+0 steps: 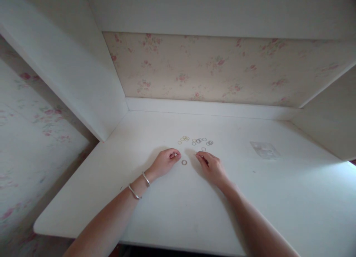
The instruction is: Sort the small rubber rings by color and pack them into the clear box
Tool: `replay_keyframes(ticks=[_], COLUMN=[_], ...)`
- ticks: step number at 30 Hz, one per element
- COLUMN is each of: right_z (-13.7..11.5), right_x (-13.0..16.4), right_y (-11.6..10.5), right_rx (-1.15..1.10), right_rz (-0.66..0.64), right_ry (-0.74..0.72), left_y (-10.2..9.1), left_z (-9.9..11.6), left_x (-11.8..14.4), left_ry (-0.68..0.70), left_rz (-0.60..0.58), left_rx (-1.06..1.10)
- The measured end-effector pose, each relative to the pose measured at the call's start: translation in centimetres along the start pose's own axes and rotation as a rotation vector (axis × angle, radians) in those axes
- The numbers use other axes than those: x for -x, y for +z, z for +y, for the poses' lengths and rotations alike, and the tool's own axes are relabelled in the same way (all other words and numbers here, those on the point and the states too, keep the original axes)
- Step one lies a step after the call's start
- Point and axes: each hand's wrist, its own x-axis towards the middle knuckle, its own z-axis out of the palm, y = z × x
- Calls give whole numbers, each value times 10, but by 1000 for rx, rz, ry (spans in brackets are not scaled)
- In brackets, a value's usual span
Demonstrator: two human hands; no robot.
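My left hand (167,160) rests on the white desk with thumb and fingers pinched together; whether anything is between them is too small to tell. Opposite it, my right hand (210,165) is also pinched, its fingertips pointing left, and what it may hold cannot be made out. Between the two hands lies a brownish ring (184,162), close to my left fingertips. A single thin ring (203,149) sits just beyond my right hand. Farther back are a group of yellowish rings (185,138) and a group of grey rings (198,141), some overlapping.
A clear plastic bag (264,150) lies flat on the desk (167,212) to the right. White panels (72,64) rise at both sides, and a low ledge (211,108) runs along the back below floral wallpaper. The desk's front edge is near my forearms.
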Motion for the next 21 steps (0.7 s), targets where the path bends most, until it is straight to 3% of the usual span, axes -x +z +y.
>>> replay_keyframes(ticks=[7, 21], right_z=[-23, -27], right_x=[6, 3], right_y=[11, 15], right_rx=[75, 174], right_rz=[-147, -275], right_ry=[-212, -215], left_y=[0, 1], left_z=[-5, -6], left_x=[-1, -1], left_ry=[34, 55], left_rz=[10, 12], left_rx=[-16, -34])
